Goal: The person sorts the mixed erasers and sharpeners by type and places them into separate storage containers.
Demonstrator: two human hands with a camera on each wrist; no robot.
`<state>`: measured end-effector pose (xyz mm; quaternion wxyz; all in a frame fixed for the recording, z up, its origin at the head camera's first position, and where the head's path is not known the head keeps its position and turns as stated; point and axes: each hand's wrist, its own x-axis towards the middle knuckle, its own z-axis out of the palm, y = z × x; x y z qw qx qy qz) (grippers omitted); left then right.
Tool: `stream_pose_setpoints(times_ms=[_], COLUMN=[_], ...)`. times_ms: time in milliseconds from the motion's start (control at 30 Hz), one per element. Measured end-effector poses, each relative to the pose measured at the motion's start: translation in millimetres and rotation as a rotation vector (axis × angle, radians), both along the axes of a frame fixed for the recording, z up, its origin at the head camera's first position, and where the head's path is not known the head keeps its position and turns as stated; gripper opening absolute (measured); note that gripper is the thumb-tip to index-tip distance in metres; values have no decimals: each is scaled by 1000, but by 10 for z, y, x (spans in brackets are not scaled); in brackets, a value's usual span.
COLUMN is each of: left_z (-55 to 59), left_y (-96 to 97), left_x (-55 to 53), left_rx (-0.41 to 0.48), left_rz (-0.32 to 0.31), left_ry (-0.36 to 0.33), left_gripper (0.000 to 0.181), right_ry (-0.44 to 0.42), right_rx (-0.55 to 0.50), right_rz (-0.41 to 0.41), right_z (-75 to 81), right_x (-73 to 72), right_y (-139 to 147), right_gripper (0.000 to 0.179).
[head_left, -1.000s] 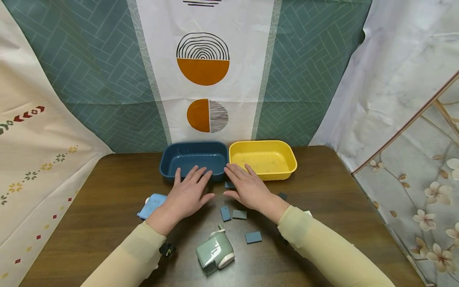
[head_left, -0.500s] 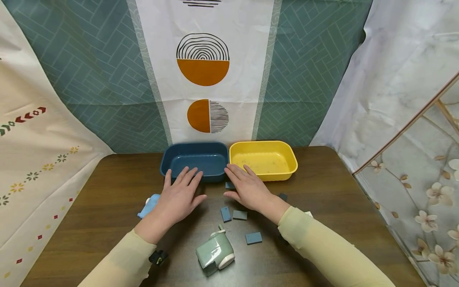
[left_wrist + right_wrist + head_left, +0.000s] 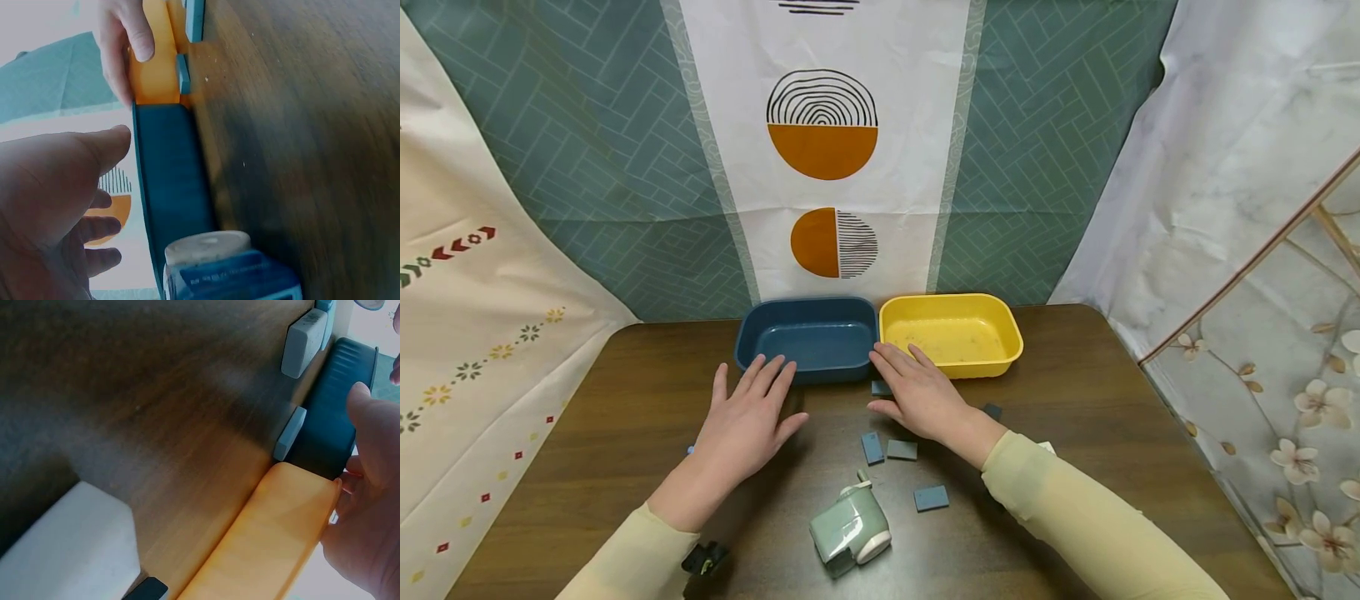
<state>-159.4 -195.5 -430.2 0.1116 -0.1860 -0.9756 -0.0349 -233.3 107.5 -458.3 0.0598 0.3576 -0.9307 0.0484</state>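
Observation:
In the head view my left hand (image 3: 741, 429) is spread with straight fingers, fingertips near the left front corner of the dark blue tray (image 3: 797, 379). Under its wrist side, a bottle with a white cap and blue label (image 3: 231, 275) shows in the left wrist view; from the head it is almost wholly hidden. My right hand (image 3: 917, 393) stretches flat over the front of the yellow tray (image 3: 985, 368), fingertips right at the spot where both trays meet. Neither hand holds anything. Just below the right fingers lies a small blue-grey block (image 3: 880, 388), partly covered.
Several flat blocks lie mid-table, including a blue block (image 3: 872, 448), a grey block (image 3: 902, 450) and another blue block (image 3: 931, 498). A glossy pale green object (image 3: 850, 525) with white round parts stands in front. A dark block (image 3: 992, 412) and a white object (image 3: 75, 544) flank the right forearm.
My left hand has drifted left and slightly toward me, away from the middle of the blue tray, now covering the bottle. The right hand has stayed in place.

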Motion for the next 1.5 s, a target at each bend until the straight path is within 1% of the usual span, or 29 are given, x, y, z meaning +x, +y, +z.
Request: stream_pose_setpoints(times_ms=[400, 633, 900, 1200, 1500], left_z=[1, -30, -38, -85, -107], left_y=[-225, -344, -451, -563, -631], left_x=[141, 182, 234, 280, 332], left_rx=[30, 52, 68, 73, 84], left_rz=[24, 35, 48, 88, 111], left_ry=[37, 41, 51, 2, -21], left_gripper=[79, 82, 86, 94, 97], right_ry=[1, 7, -2, -9, 2], right_rx=[-13, 1, -3, 1, 2], right_rz=[2, -2, -2, -8, -7], right_z=[-4, -17, -4, 1, -2], right_x=[5, 0, 9, 10, 20], right_y=[-7, -6, -9, -12, -13], right_gripper=[83, 84, 84, 84, 84])
